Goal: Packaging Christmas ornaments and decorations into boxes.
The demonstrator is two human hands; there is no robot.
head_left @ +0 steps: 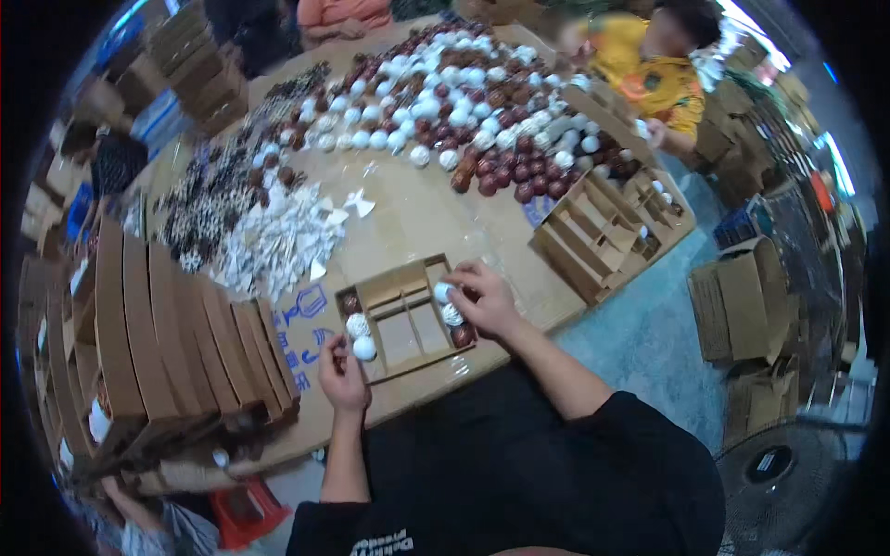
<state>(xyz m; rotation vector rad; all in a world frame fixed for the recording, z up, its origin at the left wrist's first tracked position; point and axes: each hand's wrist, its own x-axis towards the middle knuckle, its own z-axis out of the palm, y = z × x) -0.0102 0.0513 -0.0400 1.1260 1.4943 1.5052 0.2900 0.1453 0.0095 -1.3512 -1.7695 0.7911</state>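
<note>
A shallow cardboard box (408,366) with dividers lies in front of me. Its left column holds a brown ball (350,303), a white textured ball (358,325) and a smooth white ball (364,348). At the box's lower left corner, my left hand (344,382) is closed round a dark red ball, mostly hidden by the fingers. My right hand (484,298) pinches a pale white ball (443,292) at the top of the right column. Below that ball sit another white textured ball (451,315) and a dark red ball (463,335).
White, brown and red balls (426,107) are heaped across the table's far side. White wedge-shaped pieces (287,236) lie at left, near stacked cardboard boxes (176,334). A divided box (612,232) stands at right; beyond it works a person in yellow (649,69). A fan (774,473) stands lower right.
</note>
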